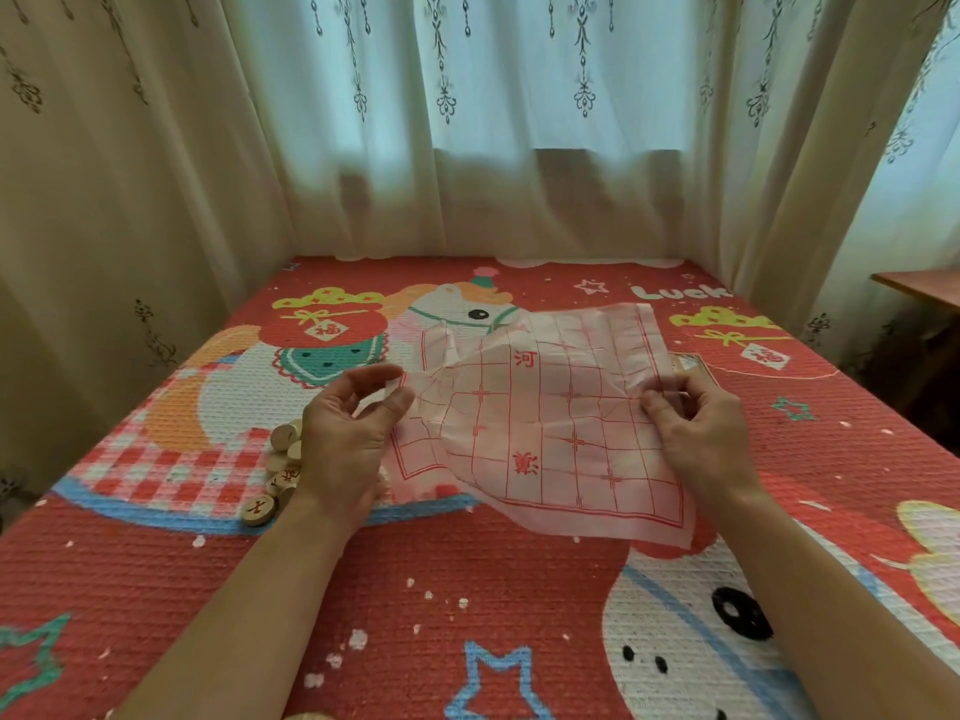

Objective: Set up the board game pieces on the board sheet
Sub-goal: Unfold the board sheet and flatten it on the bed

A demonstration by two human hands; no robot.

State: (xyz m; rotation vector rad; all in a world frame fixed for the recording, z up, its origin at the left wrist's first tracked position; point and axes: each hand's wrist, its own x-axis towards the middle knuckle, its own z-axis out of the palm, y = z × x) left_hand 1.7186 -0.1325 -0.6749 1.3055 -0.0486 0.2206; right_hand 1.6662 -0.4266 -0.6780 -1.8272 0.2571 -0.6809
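I read the sheet (550,407) as held up over the bed (467,589), creased, red grid facing me. Left hand (343,433) pinches its left edge between thumb and fingers. Right hand (701,433) pinches the right edge. Wooden pieces (283,470) lie piled on the bed, just left of the left hand.

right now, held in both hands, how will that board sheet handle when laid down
The board sheet is probably floppy: it sags and wrinkles between the left hand and right hand. It looks thin and see-through, so likely light and easy to tear. Its creases may keep it from lying flat.
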